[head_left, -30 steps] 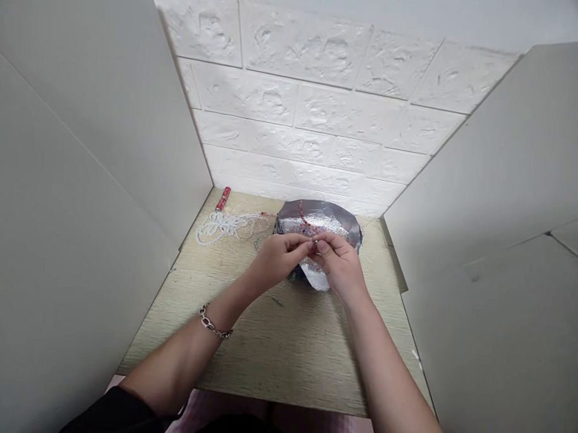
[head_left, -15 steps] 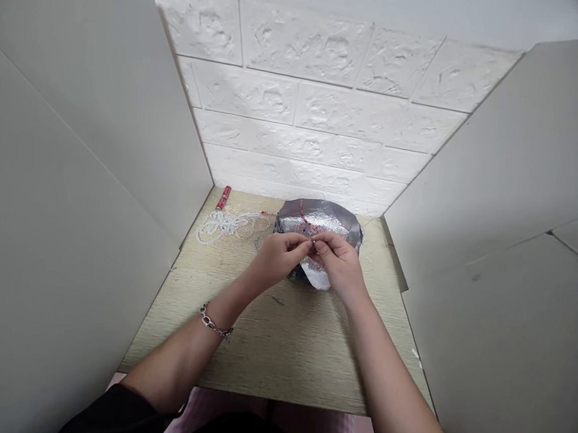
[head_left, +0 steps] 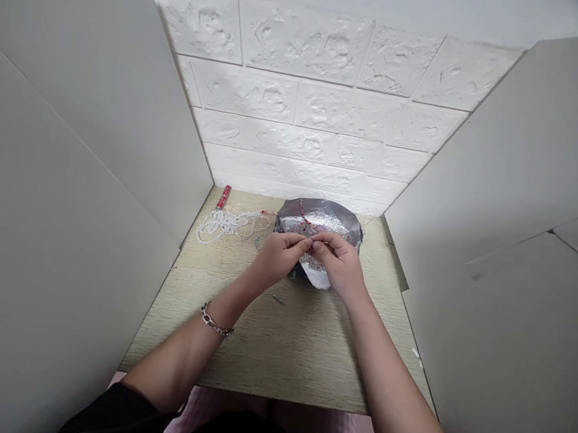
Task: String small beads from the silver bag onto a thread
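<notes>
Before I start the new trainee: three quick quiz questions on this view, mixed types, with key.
1. Multiple choice: which wrist wears the chain bracelet? A) right; B) left; C) both.
2. True or false: the white bead strands lie to the left of the silver-lined pouch.
3. Open: how do the left grip and right grip stand, and can you name what they pinch?

Key:
1. B.
2. True.
3. Both pinched, fingertips close together, in front of or over the pouch in this view; the thing between them is too small to name.
</notes>
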Demonstrator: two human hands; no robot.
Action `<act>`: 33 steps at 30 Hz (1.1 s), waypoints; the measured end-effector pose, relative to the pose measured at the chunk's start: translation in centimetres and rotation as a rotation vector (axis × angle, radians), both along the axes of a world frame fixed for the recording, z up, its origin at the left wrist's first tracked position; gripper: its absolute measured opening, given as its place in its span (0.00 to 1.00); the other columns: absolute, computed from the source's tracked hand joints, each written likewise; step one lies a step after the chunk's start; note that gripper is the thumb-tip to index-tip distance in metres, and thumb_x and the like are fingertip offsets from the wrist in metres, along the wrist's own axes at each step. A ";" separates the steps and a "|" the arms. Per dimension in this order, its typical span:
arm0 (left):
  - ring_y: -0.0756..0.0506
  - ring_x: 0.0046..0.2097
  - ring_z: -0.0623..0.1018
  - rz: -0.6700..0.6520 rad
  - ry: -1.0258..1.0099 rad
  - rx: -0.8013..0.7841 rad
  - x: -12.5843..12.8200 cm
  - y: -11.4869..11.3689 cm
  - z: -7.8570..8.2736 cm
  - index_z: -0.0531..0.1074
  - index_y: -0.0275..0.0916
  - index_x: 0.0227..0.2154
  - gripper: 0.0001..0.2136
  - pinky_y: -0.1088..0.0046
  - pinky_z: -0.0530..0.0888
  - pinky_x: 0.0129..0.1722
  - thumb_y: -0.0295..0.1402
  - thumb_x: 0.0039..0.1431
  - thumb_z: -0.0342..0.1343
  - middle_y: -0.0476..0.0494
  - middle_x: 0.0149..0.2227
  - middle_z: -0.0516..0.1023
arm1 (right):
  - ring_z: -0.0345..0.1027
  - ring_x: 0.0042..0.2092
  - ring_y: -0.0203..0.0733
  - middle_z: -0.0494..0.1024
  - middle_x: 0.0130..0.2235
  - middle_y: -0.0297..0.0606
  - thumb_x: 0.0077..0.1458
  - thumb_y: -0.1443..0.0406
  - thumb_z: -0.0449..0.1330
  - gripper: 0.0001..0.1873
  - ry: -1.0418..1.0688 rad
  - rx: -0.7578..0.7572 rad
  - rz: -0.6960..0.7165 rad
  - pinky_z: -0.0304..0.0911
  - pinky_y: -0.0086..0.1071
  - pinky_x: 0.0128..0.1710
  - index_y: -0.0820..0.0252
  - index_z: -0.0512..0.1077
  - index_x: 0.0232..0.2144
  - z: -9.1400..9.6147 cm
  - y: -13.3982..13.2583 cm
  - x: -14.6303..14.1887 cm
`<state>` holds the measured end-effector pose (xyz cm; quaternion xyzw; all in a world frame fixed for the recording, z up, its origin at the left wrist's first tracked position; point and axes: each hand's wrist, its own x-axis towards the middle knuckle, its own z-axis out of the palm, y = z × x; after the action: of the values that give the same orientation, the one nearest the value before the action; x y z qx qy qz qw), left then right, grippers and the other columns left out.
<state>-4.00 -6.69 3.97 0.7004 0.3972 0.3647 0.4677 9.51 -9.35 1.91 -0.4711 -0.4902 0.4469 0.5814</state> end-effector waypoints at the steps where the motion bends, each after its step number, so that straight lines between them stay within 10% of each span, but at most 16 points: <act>1: 0.50 0.31 0.73 0.005 -0.021 -0.025 0.1 0.0 0.1 0.76 0.33 0.30 0.15 0.76 0.68 0.32 0.40 0.51 0.51 0.46 0.26 0.76 | 0.69 0.33 0.39 0.74 0.28 0.33 0.45 0.60 0.59 0.07 -0.038 0.016 -0.011 0.66 0.37 0.38 0.57 0.70 0.27 -0.1 0.0 0.1; 15: 0.56 0.17 0.55 0.054 0.026 -0.165 0.1 0.4 -0.1 0.70 0.35 0.21 0.12 0.77 0.52 0.16 0.39 0.49 0.51 0.56 0.12 0.54 | 0.62 0.34 0.40 0.69 0.29 0.39 0.57 0.67 0.46 0.10 -0.924 0.449 -0.244 0.59 0.33 0.35 0.58 0.66 0.28 0.2 -0.8 -0.2; 25: 0.55 0.17 0.70 -0.102 -0.250 -0.499 0.0 0.5 0.0 0.65 0.37 0.29 0.13 0.81 0.52 0.11 0.43 0.52 0.48 0.50 0.26 0.68 | 0.61 0.43 0.42 0.68 0.39 0.43 0.57 0.67 0.45 0.09 -0.938 0.521 -0.162 0.58 0.36 0.43 0.59 0.65 0.33 0.9 -0.6 -0.6; 33: 0.55 0.23 0.72 -0.177 -0.277 -0.527 -0.4 0.5 0.3 0.69 0.34 0.27 0.15 0.83 0.57 0.14 0.44 0.45 0.57 0.47 0.28 0.71 | 0.64 0.37 0.36 0.71 0.34 0.35 0.52 0.69 0.51 0.07 -0.849 0.251 0.171 0.59 0.32 0.39 0.59 0.68 0.26 5.3 0.8 2.0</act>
<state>-4.38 -6.15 4.27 0.5305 0.3482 0.2988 0.7128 11.51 -8.59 7.26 -0.4964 -0.7729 0.1975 0.3423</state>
